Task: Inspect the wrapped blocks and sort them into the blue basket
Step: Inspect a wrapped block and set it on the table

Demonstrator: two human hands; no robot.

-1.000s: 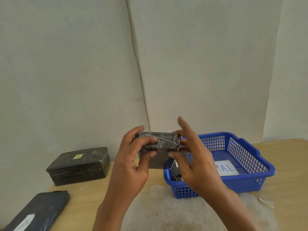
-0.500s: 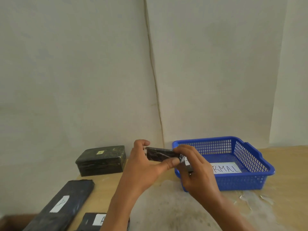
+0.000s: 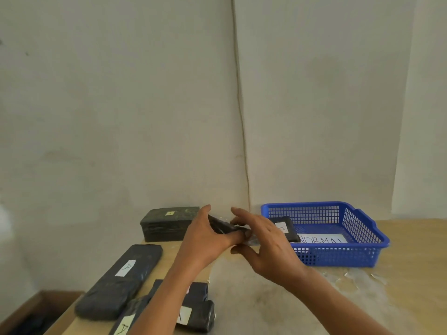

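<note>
Both hands hold one small black wrapped block (image 3: 223,227) above the table, just left of the blue basket (image 3: 338,256). My left hand (image 3: 208,240) grips its near left end with thumb and fingers. My right hand (image 3: 263,240) holds the right end, fingers spread over it. Much of the block is hidden by the hands. Inside the basket lie another black wrapped block (image 3: 286,228) with a white tag and a paper label (image 3: 324,238) reading NORMAL.
A thick dark block (image 3: 169,223) stands by the wall at the left. A long flat wrapped block (image 3: 121,280) and two smaller tagged ones (image 3: 196,308) lie near the table's left front edge. A brown box (image 3: 36,313) sits below left. The wall rises close behind.
The held block has come lower and tilted flatter in both hands. The view has dropped and shifted, bringing more wrapped blocks at the left front into sight.
</note>
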